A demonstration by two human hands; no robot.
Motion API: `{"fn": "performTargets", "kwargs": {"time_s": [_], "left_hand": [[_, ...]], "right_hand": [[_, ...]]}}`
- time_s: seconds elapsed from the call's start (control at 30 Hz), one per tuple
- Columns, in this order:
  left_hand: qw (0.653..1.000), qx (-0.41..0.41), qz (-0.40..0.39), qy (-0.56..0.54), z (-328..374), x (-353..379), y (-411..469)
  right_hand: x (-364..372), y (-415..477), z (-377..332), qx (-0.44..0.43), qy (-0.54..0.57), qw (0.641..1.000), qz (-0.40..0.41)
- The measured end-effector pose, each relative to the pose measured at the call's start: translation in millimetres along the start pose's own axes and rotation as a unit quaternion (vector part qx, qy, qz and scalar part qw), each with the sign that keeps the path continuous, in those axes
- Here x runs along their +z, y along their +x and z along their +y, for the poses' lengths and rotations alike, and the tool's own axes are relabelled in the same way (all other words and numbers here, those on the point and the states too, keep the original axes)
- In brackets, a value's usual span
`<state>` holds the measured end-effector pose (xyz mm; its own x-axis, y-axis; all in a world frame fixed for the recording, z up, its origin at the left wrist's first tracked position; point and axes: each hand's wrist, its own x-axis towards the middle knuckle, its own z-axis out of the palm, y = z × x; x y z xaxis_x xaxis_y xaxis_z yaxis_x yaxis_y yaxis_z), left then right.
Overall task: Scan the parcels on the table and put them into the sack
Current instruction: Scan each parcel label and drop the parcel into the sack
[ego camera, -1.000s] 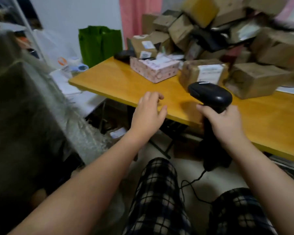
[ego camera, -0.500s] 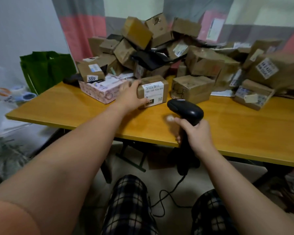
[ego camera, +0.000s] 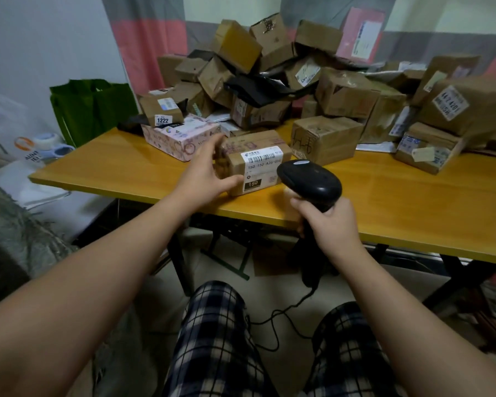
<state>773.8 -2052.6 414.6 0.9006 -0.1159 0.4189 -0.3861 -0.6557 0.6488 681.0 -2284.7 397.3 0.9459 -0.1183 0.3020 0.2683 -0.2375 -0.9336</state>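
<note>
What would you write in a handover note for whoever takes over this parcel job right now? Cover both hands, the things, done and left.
Left hand grips the labelled parcel on the table near its front edge.
Right hand holds the scanner, head beside the parcel's label.
Done: cannot tell whether any parcel is sacked.
Left: scan this parcel, sack it, then work through the pile behind.

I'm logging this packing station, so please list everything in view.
Table: one, yellow, centre.
Labelled parcel: one, brown, table front.
Barcode scanner: one, black, right of that parcel.
Patterned box: one, pink, left of the parcel.
Parcel pile: many, mostly brown, table rear.
Bag: one, green, beyond table's left end.
Sack: one, grey, far left.
Cable: one, black, floor.
Left hand: one, gripping the labelled parcel.
Right hand: one, gripping the scanner handle.
</note>
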Motion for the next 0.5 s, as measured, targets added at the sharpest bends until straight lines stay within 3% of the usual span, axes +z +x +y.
{"fn": "performTargets", "kwargs": {"time_s": [0.17, 0.5], "left_hand": [[1.0, -0.013, 0.013, 0.023, 6.6, -6.9, -7.2], [0.999, -0.027, 0.021, 0.023, 15.1, -6.7, -7.9]], "right_hand": [[-1.6, -24.1, -16.8, -0.04, -0.072, 0.997, -0.013], [-7.4, -28.9, -25.9, -0.034, -0.076, 0.996, -0.02]]}}
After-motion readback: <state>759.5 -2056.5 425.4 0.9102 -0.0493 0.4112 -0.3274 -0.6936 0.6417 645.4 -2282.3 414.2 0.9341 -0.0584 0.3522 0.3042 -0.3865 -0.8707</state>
